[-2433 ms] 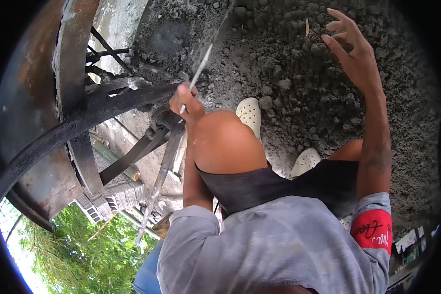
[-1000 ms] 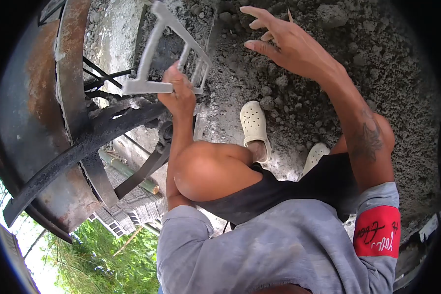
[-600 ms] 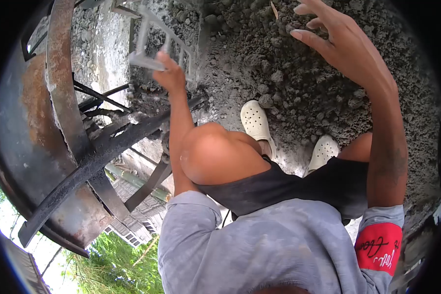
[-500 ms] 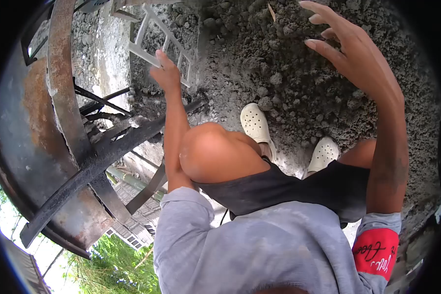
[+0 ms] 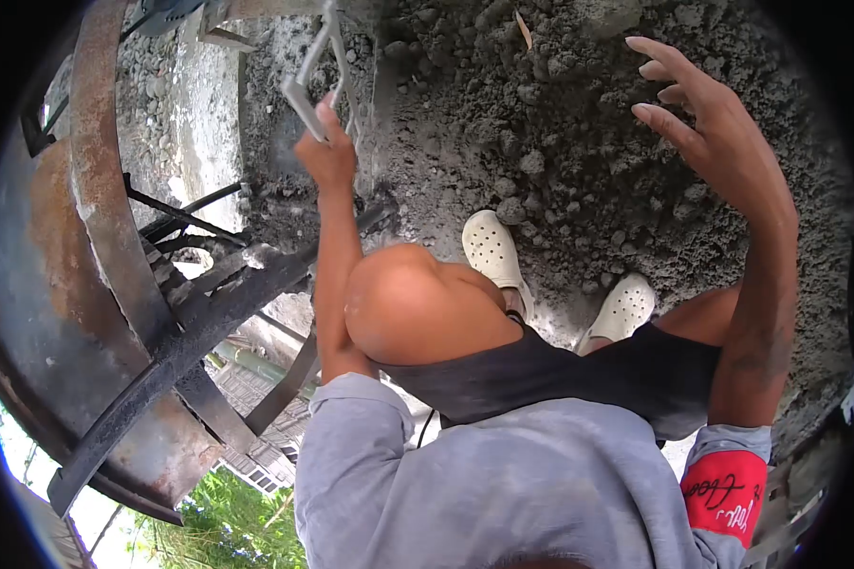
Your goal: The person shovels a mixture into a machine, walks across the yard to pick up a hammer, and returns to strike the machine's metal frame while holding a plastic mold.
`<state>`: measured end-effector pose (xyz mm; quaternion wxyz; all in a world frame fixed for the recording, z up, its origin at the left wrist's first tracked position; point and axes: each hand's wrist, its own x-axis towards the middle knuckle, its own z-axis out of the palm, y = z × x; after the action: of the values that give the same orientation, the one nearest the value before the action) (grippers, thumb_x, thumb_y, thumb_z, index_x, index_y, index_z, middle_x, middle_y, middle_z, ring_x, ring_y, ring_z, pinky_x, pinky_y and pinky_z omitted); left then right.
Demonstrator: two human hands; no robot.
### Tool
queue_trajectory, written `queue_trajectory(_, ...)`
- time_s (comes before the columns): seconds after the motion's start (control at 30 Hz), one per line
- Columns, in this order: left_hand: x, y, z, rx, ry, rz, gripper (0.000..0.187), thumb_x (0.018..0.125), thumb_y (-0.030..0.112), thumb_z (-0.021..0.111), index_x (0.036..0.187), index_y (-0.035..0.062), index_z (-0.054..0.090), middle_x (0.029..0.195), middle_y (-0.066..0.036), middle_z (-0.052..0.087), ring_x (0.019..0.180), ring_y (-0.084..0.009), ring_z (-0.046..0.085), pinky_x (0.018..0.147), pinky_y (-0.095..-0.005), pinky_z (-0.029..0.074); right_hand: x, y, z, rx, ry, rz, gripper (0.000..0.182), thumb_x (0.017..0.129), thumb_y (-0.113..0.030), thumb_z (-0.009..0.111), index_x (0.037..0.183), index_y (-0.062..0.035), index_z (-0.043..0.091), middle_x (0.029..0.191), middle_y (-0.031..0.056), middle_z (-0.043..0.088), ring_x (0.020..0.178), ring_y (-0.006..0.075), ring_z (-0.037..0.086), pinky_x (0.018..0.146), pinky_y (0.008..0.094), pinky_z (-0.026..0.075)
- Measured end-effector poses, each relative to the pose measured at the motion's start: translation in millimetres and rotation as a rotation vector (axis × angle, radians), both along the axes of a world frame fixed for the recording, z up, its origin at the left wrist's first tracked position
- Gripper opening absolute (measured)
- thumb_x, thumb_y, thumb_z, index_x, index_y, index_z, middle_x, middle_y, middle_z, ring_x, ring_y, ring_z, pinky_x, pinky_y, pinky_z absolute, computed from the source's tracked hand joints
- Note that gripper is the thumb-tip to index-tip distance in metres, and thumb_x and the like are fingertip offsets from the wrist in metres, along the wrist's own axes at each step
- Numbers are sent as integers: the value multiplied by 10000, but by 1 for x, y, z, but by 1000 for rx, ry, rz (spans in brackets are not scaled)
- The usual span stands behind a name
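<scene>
My left hand [image 5: 328, 159] is closed around the near end of a grey ladder-like frame [image 5: 304, 109] with crossbars, at the upper left of the head view. The frame is tilted up on its side, seen almost edge-on, above the gritty ground. At the upper right, my right hand [image 5: 721, 128] is open, its fingers apart and slightly bent, with nothing in it. Under and beside it spreads a heap of dark grey, lumpy, damp-looking soil or mortar mix [image 5: 560, 133].
A rusty curved metal drum [image 5: 43, 284] stands at the left, crossed by a charred beam [image 5: 199, 327]. Thin dark bars [image 5: 190, 213] jut out beside it. My feet, in pale perforated clogs [image 5: 491, 248], rest at the near edge of the heap. A dry leaf [image 5: 524, 31] lies on it.
My left hand has turned the frame from lying nearly flat to tilted on its side, its near end shifting right. My right hand has moved slightly right and nearer to me, still open.
</scene>
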<state>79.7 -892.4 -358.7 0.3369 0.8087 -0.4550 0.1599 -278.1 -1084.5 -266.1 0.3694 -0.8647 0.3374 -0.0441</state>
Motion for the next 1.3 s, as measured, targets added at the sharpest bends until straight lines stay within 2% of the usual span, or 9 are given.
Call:
queue_trajectory(0.13, -36, -27, 109, -294, 295, -61, 319, 879, 215, 432, 843, -45, 612, 428, 22, 417, 362, -63, 389, 316, -234, 282, -2, -3, -17, -69, 53, 43, 492, 852, -291, 552, 1312, -262, 379, 1168, 111, 529, 1068, 284, 519, 855, 441, 457)
queue_trajectory(0.2, -45, -29, 151, -447, 545, -324, 374, 863, 295, 359, 538, 162, 228, 404, 18, 268, 328, -57, 191, 272, -250, 198, 1, 2, -20, -36, 81, 38, 494, 851, -288, 553, 1312, -262, 379, 1168, 109, 530, 1069, 285, 518, 857, 439, 456)
queue_trajectory(0.4, 12, 63, -18, 12, -2, 119, 321, 898, 240, 447, 857, -34, 610, 481, 20, 417, 358, -54, 360, 300, -247, 271, 0, -3, -15, 31, 98, 42, 493, 851, -301, 550, 1311, -262, 378, 1169, 112, 531, 1070, 292, 517, 861, 445, 451)
queue_trajectory(0.67, -57, -9, 138, -445, 493, -442, 392, 935, 219, 387, 959, -141, 542, 444, 42, 312, 325, -21, 264, 283, -214, 205, -6, -17, -39, -55, 147, 62, 496, 854, -365, 533, 1314, -276, 370, 1182, 119, 525, 1095, 300, 507, 865, 461, 449)
queue_trajectory(0.87, -3, 79, -32, 350, 4, -12, 253, 897, 162, 454, 1029, 23, 618, 555, -18, 507, 450, -110, 443, 425, -315, 372, -8, -12, -23, 40, 98, 20, 488, 855, -356, 534, 1309, -271, 377, 1183, 125, 526, 1092, 305, 507, 869, 466, 447)
queue_trajectory(1.13, -67, -5, 156, -462, 477, -378, 319, 896, 193, 442, 872, -106, 553, 418, 51, 248, 315, -25, 243, 261, -229, 194, -21, -19, -39, 32, 207, 20, 482, 867, -295, 532, 1318, -280, 364, 1195, 129, 517, 1094, 317, 498, 889, 470, 430)
queue_trajectory(1.2, -53, 16, 147, -338, 468, -537, 324, 892, 210, 448, 873, -90, 566, 440, 7, 349, 349, -46, 312, 285, -235, 250, -23, -21, -43, 40, 222, 9, 487, 865, -299, 534, 1320, -279, 362, 1194, 129, 517, 1094, 319, 497, 890, 468, 429)
queue_trajectory(1.27, -34, 44, 57, 55, -243, -14, 331, 891, 228, 450, 928, -69, 589, 523, -55, 482, 423, -82, 402, 352, -246, 322, -31, -22, -47, -19, 220, 13, 492, 860, -311, 538, 1319, -270, 364, 1189, 127, 519, 1091, 322, 498, 888, 463, 427)
queue_trajectory(1.3, -11, 77, -16, 160, 104, 161, 299, 893, 200, 442, 931, -44, 611, 658, -110, 580, 504, -123, 477, 422, -263, 377, -33, -24, -41, 37, 190, 15, 492, 859, -318, 537, 1317, -258, 368, 1185, 128, 521, 1086, 324, 501, 884, 462, 425)
